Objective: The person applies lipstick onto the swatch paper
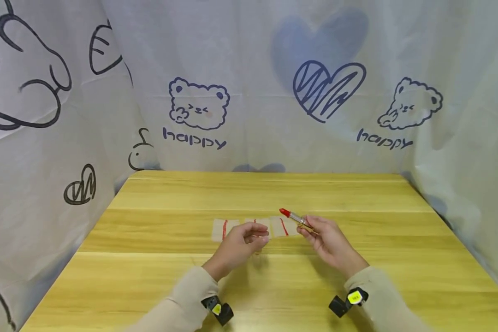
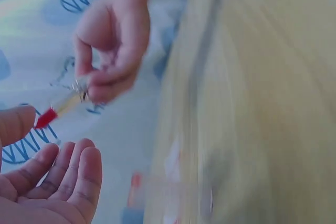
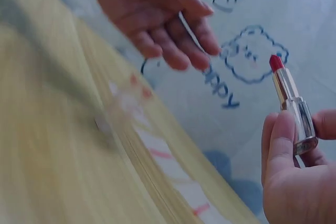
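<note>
My right hand (image 1: 331,242) pinches an uncapped lipstick (image 3: 291,98) between thumb and fingers. Its red tip points up and left in the head view, and the case is silver and gold. My left hand (image 1: 242,244) is apart from it, palm turned inward; loosely bent fingers (image 2: 86,179) hold nothing in the left wrist view. Under the left hand is a blurred, see-through thing (image 2: 170,192) with a reddish end, whose kind I cannot tell. Pale pieces (image 1: 283,227), each with a red streak, lie in a row on the table behind the hands; the left hand partly covers the middle one.
The wooden table (image 1: 157,235) reaches back to a white cloth curtain (image 1: 249,110) with drawn bears and hearts. More of this cloth hangs on the left and right sides. Small cameras (image 1: 217,310) are strapped to both wrists.
</note>
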`<state>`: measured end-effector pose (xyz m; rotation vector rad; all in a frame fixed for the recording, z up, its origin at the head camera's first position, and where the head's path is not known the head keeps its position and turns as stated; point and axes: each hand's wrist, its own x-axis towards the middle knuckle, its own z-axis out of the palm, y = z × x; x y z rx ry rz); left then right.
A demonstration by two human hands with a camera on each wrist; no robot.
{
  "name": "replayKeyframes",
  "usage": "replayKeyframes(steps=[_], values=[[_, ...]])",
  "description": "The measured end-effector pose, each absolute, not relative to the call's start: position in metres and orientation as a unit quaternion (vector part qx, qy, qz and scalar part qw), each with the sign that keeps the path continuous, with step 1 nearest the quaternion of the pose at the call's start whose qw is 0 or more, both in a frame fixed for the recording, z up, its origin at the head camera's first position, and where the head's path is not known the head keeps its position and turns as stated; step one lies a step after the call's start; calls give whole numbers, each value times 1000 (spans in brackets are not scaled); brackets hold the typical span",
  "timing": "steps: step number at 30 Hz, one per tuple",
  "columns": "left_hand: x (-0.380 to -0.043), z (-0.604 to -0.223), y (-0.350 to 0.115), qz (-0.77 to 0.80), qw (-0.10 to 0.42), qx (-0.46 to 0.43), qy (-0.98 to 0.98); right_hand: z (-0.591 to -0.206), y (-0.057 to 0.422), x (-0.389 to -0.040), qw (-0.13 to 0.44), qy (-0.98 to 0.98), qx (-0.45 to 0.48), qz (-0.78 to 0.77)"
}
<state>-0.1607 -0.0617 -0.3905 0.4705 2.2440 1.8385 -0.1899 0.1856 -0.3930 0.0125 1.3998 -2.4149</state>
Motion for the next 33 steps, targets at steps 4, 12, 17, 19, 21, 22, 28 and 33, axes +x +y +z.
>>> replayKeyframes(steps=[4, 12, 17, 19, 21, 22, 28, 33], values=[[-146, -390, -54, 667, 109, 143, 723, -394, 176, -172, 190, 452, 15, -871], [-128, -402, -47, 703, 106, 125, 692, -401, 165, -138, 199, 406, -1, -892], [-122, -411, -42, 733, 86, 112, 665, -406, 163, -123, 223, 362, -35, -904], [-119, -413, -40, 741, 85, 105, 657, -409, 161, -117, 234, 348, -45, -907], [-116, -415, -40, 747, 88, 98, 652, -412, 160, -111, 244, 333, -54, -909], [-114, -415, -40, 749, 91, 91, 650, -414, 159, -108, 249, 325, -59, -911], [-104, -418, -45, 757, 114, 77, 638, -426, 149, -95, 271, 289, -97, -913], [-99, -421, -41, 764, 113, 92, 629, -436, 136, -92, 270, 283, -120, -913]])
